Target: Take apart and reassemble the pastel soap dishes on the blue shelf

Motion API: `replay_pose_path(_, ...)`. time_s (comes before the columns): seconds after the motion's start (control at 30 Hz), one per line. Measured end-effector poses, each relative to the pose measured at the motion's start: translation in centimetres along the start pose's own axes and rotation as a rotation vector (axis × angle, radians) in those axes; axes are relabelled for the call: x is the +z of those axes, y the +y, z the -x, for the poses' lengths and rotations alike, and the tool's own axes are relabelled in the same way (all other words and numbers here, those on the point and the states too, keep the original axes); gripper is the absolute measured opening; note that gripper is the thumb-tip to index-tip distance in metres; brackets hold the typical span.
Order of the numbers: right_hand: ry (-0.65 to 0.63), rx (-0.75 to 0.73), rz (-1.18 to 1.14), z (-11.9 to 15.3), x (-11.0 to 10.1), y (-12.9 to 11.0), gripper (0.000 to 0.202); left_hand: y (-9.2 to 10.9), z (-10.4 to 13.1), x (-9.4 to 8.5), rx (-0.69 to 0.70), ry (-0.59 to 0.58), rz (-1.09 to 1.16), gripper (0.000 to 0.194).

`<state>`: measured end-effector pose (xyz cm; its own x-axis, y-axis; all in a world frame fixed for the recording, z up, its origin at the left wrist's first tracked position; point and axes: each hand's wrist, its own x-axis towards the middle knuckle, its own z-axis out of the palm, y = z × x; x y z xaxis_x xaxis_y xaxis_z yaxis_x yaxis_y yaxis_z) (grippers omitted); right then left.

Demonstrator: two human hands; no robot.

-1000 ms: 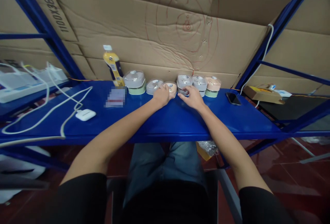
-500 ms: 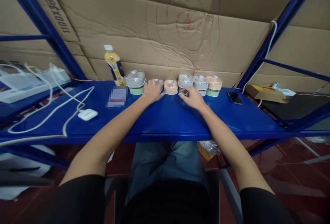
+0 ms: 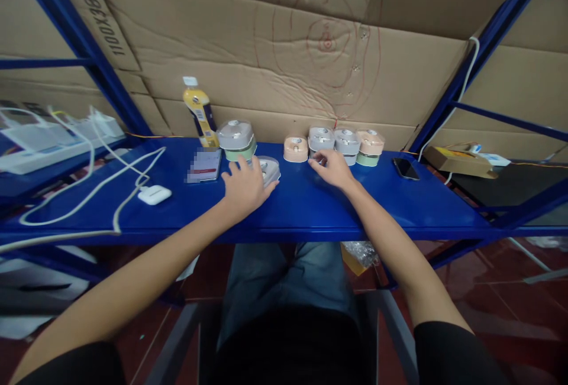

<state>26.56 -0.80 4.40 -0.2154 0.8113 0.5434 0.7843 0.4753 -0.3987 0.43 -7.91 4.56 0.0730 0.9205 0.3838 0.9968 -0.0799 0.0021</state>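
My left hand (image 3: pixel 244 188) has its fingers spread, with the index finger and thumb at the sides of a low grey box with a clear lid (image 3: pixel 269 170); the hand partly covers this box. Just behind it stands a grey-over-green lidded box (image 3: pixel 237 139). My right hand (image 3: pixel 333 169) rests on the table with loosely curled fingers and nothing visible in them. It is in front of a grey lidded box (image 3: pixel 320 138) and hides its lower part. Beside that box stand a low peach box (image 3: pixel 296 149), another grey box (image 3: pixel 347 145) and a peach-over-green box (image 3: pixel 370 147).
On the blue table (image 3: pixel 302 201), a yellow drink bottle (image 3: pixel 199 113), a phone-like slab (image 3: pixel 205 165) and a white earbud case (image 3: pixel 155 194) with cables lie left. A dark phone (image 3: pixel 405 168) lies right. Cardboard (image 3: pixel 213 36) stands behind, between blue posts.
My left hand has drawn the low grey box out of the row, toward me and slightly left. My right hand has stayed in place.
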Motion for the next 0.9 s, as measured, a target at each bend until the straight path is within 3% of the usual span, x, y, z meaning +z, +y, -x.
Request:
replay_pose_path(0.1, -0.025, -0.043, -0.06, 0.2, 0.2, 0.0, 0.028, -1.6, -1.4, 1.1, 0.069, -0.066, 0.109, 0.074)
replay_pose_path(0.2, -0.054, -0.131, -0.148, 0.4, 0.5, 0.1, 0.055, -2.7, -3.6, 2.6, 0.351, -0.101, 0.361, 0.081)
replay_pose_path(0.3, -0.16, -0.225, -0.19, 0.8, 0.6, -0.2, 0.092, -2.4, -5.7, 4.0, 0.628, -0.143, 0.629, 0.086)
replay_pose_path(0.4, -0.289, -0.259, -0.183, 1.2, 0.6, -0.9, 0.11, -1.1, -6.8, 5.2, 0.722, -0.156, 0.83, 0.103)
replay_pose_path(0.57, -0.343, -0.214, -0.134, 1.4, 0.4, -2.0, 0.102, 0.3, -6.7, 6.5, 0.688, -0.169, 1.026, 0.123)
replay_pose_path(0.73, -0.259, -0.121, -0.188, 0.9, -0.8, -0.5, 0.08, -0.5, -6.2, 6.6, 0.643, -0.1, 0.965, 0.125)
replay_pose_path(0.8, -0.213, -0.022, -0.199, 0.7, -1.9, 1.1, 0.075, -1.0, -6.2, 6.5, 0.67, -0.093, 0.888, 0.111)
replay_pose_path(0.9, -0.244, 0.156, -0.138, 0.5, -3.6, 3.5, 0.081, -1.5, -6.1, 6.4, 0.751, -0.113, 0.771, 0.072)
